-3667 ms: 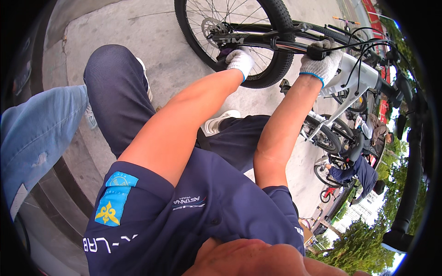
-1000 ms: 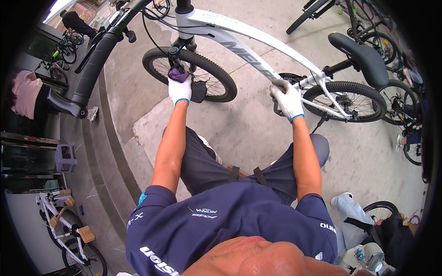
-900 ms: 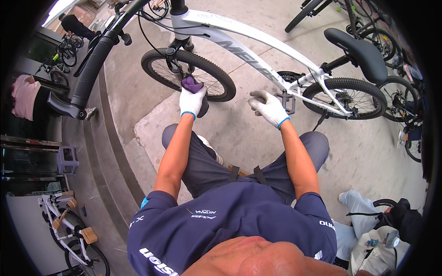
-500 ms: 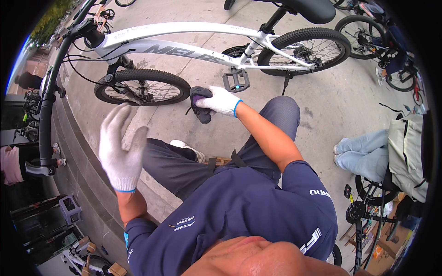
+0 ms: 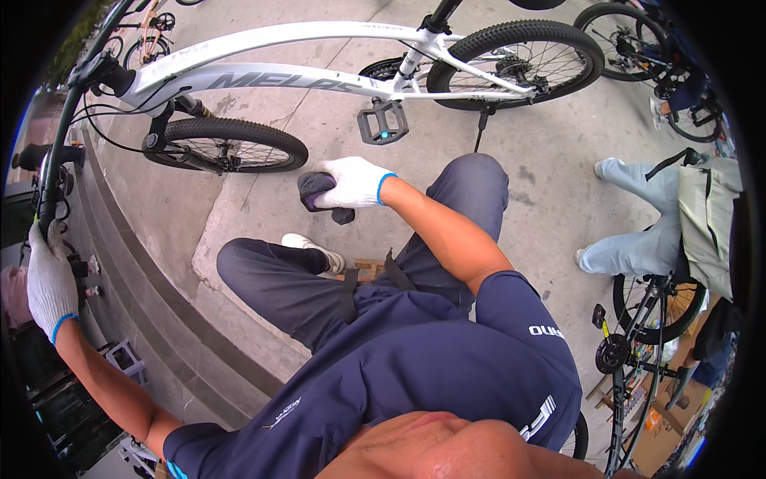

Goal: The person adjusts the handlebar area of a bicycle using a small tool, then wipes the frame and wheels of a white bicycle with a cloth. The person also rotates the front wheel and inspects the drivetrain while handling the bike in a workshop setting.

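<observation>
A white bicycle (image 5: 263,80) stands in front of me, its front wheel (image 5: 295,152) turned at the left and its rear wheel to the right. In a white knit glove, my left hand (image 5: 53,279) has reached far left and closes round the lower end of the black handlebar (image 5: 53,172); its fingertips are partly hidden. My right hand (image 5: 351,185), gloved likewise with a blue cuff, grips a bunched dark grey and purple cloth (image 5: 313,185). That hand is below the black pedal (image 5: 383,124), apart from the frame and wheels.
A kickstand (image 5: 482,128) props the bicycle on concrete. Grey steps (image 5: 132,263) run along the left. At right stand a person in pale blue trousers (image 5: 638,215) and another bicycle (image 5: 614,351) near cardboard (image 5: 662,439). More bicycles (image 5: 622,40) are at the upper right.
My left hand has swung left and down from mid-air onto the handlebar end. My right hand, still holding the cloth, sits slightly further left and lower. The bicycle appears shifted left and up.
</observation>
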{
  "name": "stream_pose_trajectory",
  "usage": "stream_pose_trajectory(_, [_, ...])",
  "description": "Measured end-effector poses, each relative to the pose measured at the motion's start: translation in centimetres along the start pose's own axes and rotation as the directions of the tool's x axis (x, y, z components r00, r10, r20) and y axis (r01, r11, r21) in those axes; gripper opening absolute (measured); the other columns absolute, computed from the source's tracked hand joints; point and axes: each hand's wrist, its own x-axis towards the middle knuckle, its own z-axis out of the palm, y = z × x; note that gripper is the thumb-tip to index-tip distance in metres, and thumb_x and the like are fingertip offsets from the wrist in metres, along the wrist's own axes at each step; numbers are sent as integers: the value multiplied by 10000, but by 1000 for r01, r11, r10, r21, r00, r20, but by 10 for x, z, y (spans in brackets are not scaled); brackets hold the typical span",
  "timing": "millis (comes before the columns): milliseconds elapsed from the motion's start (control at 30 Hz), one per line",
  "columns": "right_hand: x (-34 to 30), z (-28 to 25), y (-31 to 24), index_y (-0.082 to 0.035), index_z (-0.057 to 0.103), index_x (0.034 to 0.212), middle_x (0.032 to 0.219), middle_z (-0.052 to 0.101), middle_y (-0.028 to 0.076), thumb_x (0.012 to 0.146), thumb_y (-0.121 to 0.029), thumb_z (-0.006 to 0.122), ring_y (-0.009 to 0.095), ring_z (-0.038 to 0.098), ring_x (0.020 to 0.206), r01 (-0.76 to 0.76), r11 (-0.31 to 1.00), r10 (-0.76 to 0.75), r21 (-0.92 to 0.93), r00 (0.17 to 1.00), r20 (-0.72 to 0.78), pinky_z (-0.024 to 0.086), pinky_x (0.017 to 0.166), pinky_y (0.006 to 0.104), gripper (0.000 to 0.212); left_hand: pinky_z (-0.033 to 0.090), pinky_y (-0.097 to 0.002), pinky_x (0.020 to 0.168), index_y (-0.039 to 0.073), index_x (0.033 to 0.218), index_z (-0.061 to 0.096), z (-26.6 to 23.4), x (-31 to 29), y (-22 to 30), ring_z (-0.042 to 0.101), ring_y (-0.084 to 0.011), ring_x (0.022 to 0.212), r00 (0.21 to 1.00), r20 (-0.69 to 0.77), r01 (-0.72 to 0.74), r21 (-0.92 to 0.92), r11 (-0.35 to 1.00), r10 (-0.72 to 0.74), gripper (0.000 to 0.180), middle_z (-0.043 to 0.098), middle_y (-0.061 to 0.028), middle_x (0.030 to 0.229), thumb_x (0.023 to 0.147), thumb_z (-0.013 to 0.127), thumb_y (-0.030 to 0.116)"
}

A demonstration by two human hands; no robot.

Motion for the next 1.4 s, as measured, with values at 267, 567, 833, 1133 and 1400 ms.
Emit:
stream_pose_trajectory(267, [-8,-74,-22,-28,723,1327,1199,772,243,837,-393,873,396,764,1110,184,974,-223,-129,716,-662,589,999,434,630,587,-431,606,130,1548,513,10,7,-14,780,-309,725,984,-156,-49,257,965,91,503,761,-192,926,1191,444,477])
stream_pose_trajectory(567, [152,-150,129,-34,744,1362,1399,723,261,981,-630,472,415,688,1316,-330,905,240,-269,917,-318,524,1126,464,758,585,-430,647,111,1541,523,20,8,-28,785,-290,738,986,-153,-26,214,977,59,515,762,-210,920,1194,442,482])
stream_pose_trajectory(833, [144,-126,149,-14,804,1228,1287,754,292,919,-504,568,454,719,1232,-380,902,246,-206,843,-478,561,1084,475,626,591,-541,738,73,1527,526,22,14,-27,755,-497,941,974,-197,-47,291,956,108,533,750,-308,1086,1200,412,478])
stream_pose_trajectory(1133, [-39,-211,147,-17,813,1155,1066,792,272,841,-429,679,435,768,993,-112,876,93,-469,994,-63,603,933,474,534,636,-525,692,103,1589,484,41,27,-35,770,-464,881,929,-328,12,492,870,173,601,761,-283,1105,1181,407,536])
stream_pose_trajectory(1400, [-186,-229,179,7,799,1116,1070,782,280,831,-405,689,424,759,1037,-277,851,311,-447,950,3,587,952,470,512,590,-584,933,101,1596,495,45,50,-13,717,-505,1157,972,-226,161,426,890,-68,662,738,-297,1285,1169,359,589])
